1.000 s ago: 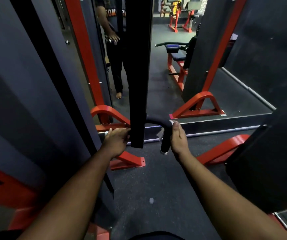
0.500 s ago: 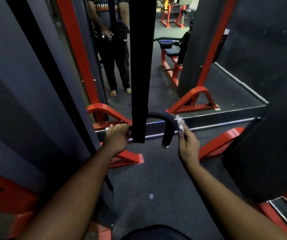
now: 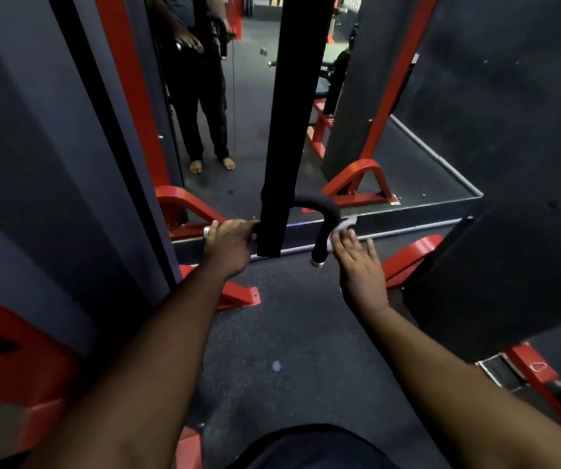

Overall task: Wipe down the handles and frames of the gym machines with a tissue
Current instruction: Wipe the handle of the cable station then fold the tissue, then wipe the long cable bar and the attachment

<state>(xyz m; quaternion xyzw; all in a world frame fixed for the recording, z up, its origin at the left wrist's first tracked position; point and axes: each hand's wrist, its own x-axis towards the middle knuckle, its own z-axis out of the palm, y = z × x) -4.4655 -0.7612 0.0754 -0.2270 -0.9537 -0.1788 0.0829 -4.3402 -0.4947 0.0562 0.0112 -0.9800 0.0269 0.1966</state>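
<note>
Head view: left hand (image 3: 230,243) grips the bar end; right hand (image 3: 357,262), fingers straight, presses the soft, flimsy tissue (image 3: 341,228) against the rigid curved handle (image 3: 323,225).

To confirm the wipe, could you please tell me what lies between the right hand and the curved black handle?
In the head view, a white tissue.

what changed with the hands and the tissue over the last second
The right hand let go of the curved black handle, pulled away with the tissue, and now presses it against the handle's outer side with fingers spread. The left hand kept its grip on the handle's other end, beside the black upright.
</note>
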